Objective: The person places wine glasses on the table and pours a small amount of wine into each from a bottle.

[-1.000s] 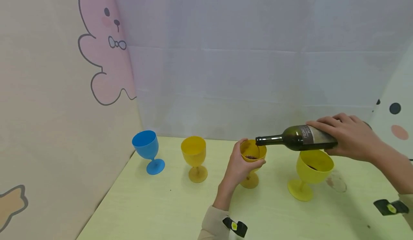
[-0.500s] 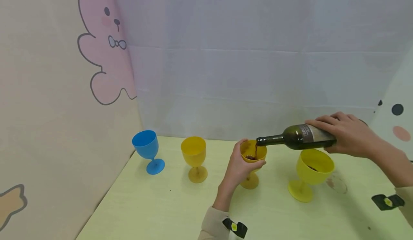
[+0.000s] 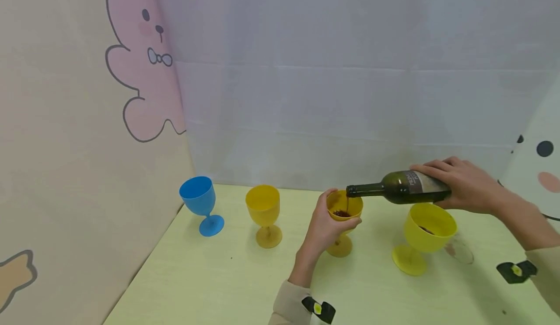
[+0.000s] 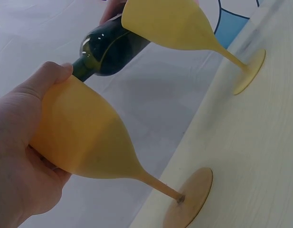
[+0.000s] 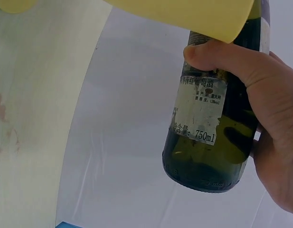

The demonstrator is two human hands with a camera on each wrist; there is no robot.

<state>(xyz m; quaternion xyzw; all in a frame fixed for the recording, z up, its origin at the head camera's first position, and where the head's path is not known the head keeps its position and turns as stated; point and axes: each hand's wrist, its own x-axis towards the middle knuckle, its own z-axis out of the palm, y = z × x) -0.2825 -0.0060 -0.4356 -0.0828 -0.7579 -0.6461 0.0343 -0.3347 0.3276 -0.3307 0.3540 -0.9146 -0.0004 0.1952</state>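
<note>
Grips the green bottle (image 3: 404, 188) by the labelled body in the right hand (image 3: 465, 185), with fingers (image 3: 437, 164) curled round the glass, almost level, with neck toward the left and mouth just over the rim of the held goblet (image 4: 87, 128). Pours a thin stream (image 3: 347, 204) onto dark contents (image 3: 341, 213) inside; probably tips so gently to hold the flow down. Clasps that goblet in the left hand (image 3: 325, 224), with fingers and thumb wrapped round the bowl rather than the slim stem, presumably to stop a top-heavy shape from rocking. Rests the foot, apparently, on the counter (image 3: 188, 286), likely to spare the wrist the weight. Has a bright yellow goblet (image 3: 423, 238) near the right hand, with something dark inside, and an orange-yellow goblet (image 3: 264, 211) and a blue goblet (image 3: 200, 201) toward the left, perhaps spaced apart for a hand to fit round each.
</note>
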